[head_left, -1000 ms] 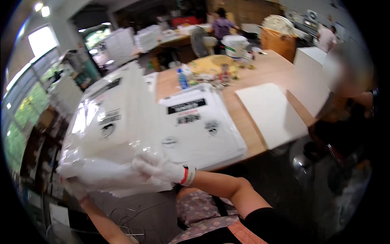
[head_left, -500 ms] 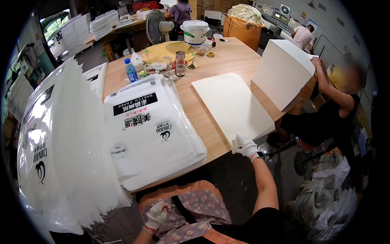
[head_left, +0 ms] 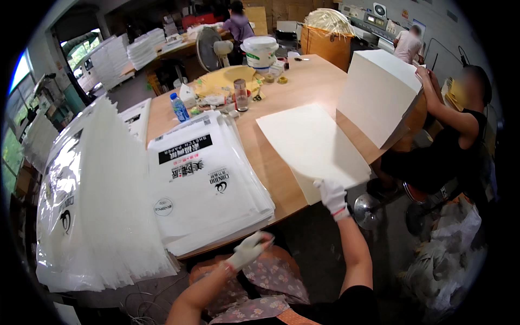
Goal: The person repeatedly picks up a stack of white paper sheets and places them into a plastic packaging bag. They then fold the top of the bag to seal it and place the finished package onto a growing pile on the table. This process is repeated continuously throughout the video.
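On the wooden table lies a stack of large cream paper sheets [head_left: 306, 135]. My right hand [head_left: 331, 197], in a white glove with bare fingertips, pinches the near corner of the upper sheets and bends it up off those beneath. Over my lap, in front of the table edge, hovers my left hand [head_left: 249, 252], gloved likewise; motion smears its fingers and no object shows in it. Left of the paper is a pile of printed white plastic bags [head_left: 208, 187]. Beside that, more clear and white plastic bags [head_left: 92, 200] lean in a big fanned bundle.
At the right a person [head_left: 460, 119] holds a thick upright block of white paper [head_left: 376, 100] on the table. A blue-capped bottle [head_left: 179, 108], a glass tumbler [head_left: 240, 95], scissors [head_left: 257, 98] and a white bucket [head_left: 260, 52] stand farther back. A fan [head_left: 208, 49] is behind.
My left hand has risen from my lap and moved right and forward, toward the table edge. The right hand has lifted the near corner of the upper sheets, which now curls.
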### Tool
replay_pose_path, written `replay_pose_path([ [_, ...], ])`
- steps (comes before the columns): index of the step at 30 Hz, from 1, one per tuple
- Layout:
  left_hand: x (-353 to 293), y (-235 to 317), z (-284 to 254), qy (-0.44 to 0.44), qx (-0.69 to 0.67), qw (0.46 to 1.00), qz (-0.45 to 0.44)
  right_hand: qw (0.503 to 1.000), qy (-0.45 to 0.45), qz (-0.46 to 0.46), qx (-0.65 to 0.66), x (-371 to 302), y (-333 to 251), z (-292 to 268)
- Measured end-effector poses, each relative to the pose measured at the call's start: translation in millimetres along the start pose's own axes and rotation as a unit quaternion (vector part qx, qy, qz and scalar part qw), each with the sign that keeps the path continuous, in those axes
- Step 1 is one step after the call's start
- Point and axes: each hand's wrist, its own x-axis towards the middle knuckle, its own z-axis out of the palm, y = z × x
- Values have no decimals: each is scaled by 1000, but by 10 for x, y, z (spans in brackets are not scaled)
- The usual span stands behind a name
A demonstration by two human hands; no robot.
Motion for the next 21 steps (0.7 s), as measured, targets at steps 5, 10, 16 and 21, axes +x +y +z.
replay_pose_path([
  [5, 990, -263, -8, -11, -427, 884, -193, 928, -128, -237, 257, -48, -1543, -1077],
  [10, 372, 864, -482, -145, -19, 964, -221, 739, -29, 438, 512, -1607, -50, -184],
  [16, -81, 343, 587, -194, 408, 892, -19, 653, -29, 420, 630, -1308, -1292, -194],
  [21, -47, 625, -674, -133, -27, 967, -216, 755, -9, 416, 507, -1163, -1398, -307],
])
